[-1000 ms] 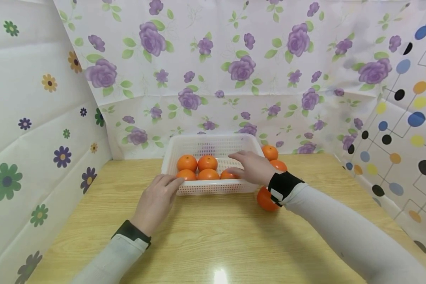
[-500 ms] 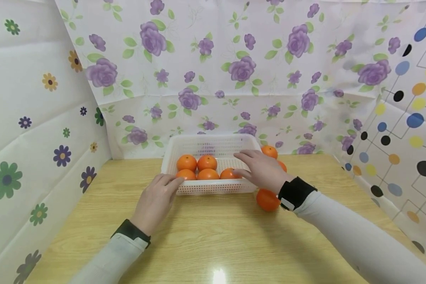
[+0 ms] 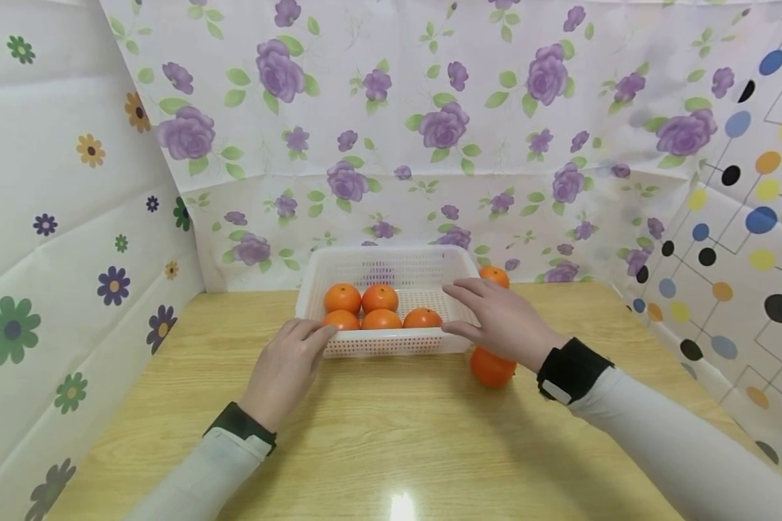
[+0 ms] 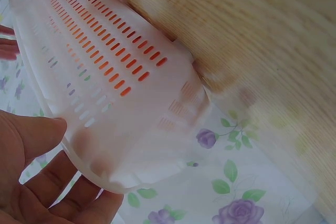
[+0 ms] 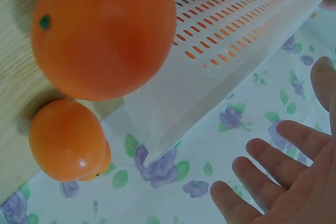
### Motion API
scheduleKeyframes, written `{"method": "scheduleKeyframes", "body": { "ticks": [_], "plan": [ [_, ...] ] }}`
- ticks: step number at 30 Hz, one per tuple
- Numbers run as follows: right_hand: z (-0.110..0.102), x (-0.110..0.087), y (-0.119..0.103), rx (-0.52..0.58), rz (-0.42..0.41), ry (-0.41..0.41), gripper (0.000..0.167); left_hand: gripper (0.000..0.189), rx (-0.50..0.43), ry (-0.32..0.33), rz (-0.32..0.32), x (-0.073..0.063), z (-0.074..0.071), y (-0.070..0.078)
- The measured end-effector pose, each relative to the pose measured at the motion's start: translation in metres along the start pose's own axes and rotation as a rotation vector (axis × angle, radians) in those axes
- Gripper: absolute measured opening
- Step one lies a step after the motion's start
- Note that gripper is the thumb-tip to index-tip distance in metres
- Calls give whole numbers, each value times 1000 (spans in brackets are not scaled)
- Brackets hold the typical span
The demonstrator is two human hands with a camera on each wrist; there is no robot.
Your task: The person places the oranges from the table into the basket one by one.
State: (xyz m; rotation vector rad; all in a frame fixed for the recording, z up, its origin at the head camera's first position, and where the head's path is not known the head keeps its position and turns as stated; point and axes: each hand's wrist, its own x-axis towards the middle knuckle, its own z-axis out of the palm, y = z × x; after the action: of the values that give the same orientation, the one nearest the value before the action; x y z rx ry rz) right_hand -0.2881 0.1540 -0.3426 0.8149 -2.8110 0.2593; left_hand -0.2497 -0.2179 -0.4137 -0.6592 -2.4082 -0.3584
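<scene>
A white perforated plastic basket (image 3: 397,344) stands on the table with several oranges (image 3: 381,298) inside, mostly along its left and front. At its front left corner, my left hand (image 3: 283,373) pinches the rim; the left wrist view shows the thumb (image 4: 39,137) on one side and fingers on the other. Over the basket's right edge hovers my right hand (image 3: 505,322), fingers spread and holding nothing. A loose orange (image 3: 493,367) lies below that hand, outside the front right corner; it looms large in the right wrist view. Another orange (image 3: 494,277) sits beyond the hand.
The wooden table (image 3: 378,427) reaches back to a hanging cloth with purple flowers (image 3: 443,126). Patterned cloths stand at the left and right sides too. In the right wrist view, one orange (image 5: 67,140) partly covers another behind it.
My right hand has drawn back to the right, out from over the basket's inside, uncovering the front right orange in it. It now hides a loose orange at the right. The left hand stays put.
</scene>
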Motion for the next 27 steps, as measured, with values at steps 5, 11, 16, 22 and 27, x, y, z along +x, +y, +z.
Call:
{"method": "scheduleKeyframes", "body": {
  "ticks": [5, 11, 16, 22, 27],
  "plan": [
    [-2, -9, 0, -9, -29, 13, 75, 46, -3, -2, -4, -1, -1, 0],
    [-2, -19, 0, -17, -50, 46, 76, 46, 5, -6, 0, -1, -1, 0],
    [1, -28, 2, -14, -67, 78, 76, 46, 5, -6, 3, 0, 0, 0],
    [4, -36, 5, -35, -74, 93, 77, 46, 6, -14, -12, 1, 0, 0],
    [5, -42, 4, -45, -66, 96, 76, 46, 5, -19, -17, 1, 1, 0]
  ]
}}
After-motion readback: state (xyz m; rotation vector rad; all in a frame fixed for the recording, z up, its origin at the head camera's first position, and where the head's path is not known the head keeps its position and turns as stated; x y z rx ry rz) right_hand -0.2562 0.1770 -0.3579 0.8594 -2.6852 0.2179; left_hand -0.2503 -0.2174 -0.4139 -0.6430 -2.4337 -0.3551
